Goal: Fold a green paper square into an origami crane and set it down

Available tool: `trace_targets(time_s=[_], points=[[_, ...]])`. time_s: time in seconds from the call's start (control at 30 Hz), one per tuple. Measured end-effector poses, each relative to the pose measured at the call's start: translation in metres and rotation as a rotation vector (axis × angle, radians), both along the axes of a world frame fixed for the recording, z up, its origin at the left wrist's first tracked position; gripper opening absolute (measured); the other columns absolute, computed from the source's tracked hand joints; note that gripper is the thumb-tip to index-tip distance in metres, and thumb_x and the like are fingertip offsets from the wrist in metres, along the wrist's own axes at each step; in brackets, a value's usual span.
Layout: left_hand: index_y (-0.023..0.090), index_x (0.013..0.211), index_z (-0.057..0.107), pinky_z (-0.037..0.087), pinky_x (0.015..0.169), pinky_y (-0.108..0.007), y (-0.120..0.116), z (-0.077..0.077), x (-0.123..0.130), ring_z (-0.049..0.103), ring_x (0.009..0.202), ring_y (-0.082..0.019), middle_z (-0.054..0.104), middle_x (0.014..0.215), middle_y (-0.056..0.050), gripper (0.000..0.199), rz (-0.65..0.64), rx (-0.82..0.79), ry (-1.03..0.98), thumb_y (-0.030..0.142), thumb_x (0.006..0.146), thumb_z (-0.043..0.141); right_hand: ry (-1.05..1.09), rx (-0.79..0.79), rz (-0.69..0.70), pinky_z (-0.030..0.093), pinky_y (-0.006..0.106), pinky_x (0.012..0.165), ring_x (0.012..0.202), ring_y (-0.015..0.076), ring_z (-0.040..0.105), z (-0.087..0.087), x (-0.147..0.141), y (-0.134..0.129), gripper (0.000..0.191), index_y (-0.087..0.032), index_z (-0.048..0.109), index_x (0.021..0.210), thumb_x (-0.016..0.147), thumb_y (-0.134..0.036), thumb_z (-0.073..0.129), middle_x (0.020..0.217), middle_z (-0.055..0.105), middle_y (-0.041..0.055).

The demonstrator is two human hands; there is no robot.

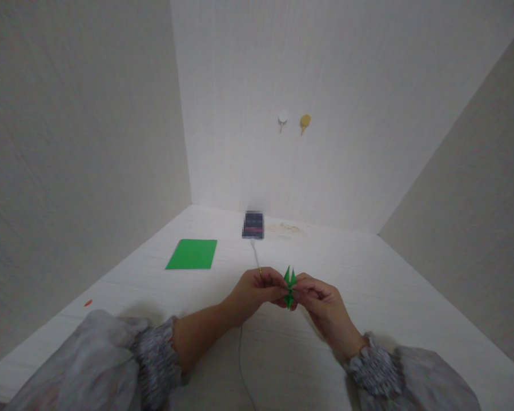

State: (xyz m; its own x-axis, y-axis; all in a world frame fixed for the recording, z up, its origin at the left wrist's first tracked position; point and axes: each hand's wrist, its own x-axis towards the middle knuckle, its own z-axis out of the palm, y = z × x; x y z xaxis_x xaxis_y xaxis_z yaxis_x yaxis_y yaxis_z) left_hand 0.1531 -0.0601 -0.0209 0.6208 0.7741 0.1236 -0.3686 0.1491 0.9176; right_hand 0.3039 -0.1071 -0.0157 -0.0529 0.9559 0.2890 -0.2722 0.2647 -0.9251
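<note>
A small folded piece of green paper (pixel 288 278) is held up between both hands, with two narrow points sticking upward and a shorter part showing below the fingers. My left hand (pixel 259 288) pinches it from the left, thumb and fingers closed on its edge. From the other side my right hand (pixel 321 297) grips it, also with thumb and fingertips pressed together. The fingers cover the middle of the folded paper, so its full shape is hidden.
Flat green paper (pixel 192 254) lies on the white table (pixel 346 257) to the left. A blurred dark device (pixel 253 225) sits by the back wall, its white cable (pixel 256 254) running toward me beneath my left hand. An orange scrap (pixel 88 303) lies far left. Two hooks, white (pixel 283 117) and yellow (pixel 305 121), hang on the wall.
</note>
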Motion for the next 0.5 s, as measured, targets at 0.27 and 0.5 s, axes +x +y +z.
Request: trace_targets(time_s=[0.27,0.5], points=[[0.012,0.074,0.061,0.049,0.061,-0.026,0.001,0.0,-0.002,0.061,0.061,-0.012,0.065,0.066,-0.002,0.014,-0.085,0.004,-0.03,0.016,0.062,0.068,-0.041,0.026,0.054,0.048,0.027,0.049,0.061,0.0134,0.055,0.002,0.005,-0.003,0.003,-0.021,0.066,0.07,0.068,-0.022,0.065,0.077,0.052,0.0008],[0.01,0.069,0.06,0.049,0.058,-0.028,0.0,0.005,-0.001,0.06,0.056,-0.013,0.064,0.062,-0.004,0.016,-0.047,-0.022,0.015,0.025,0.065,0.066,-0.234,0.132,0.023,0.05,0.028,0.053,0.06,0.0131,0.057,-0.001,0.011,-0.002,0.01,-0.02,0.065,0.074,0.075,-0.027,0.058,0.082,0.049,0.0019]])
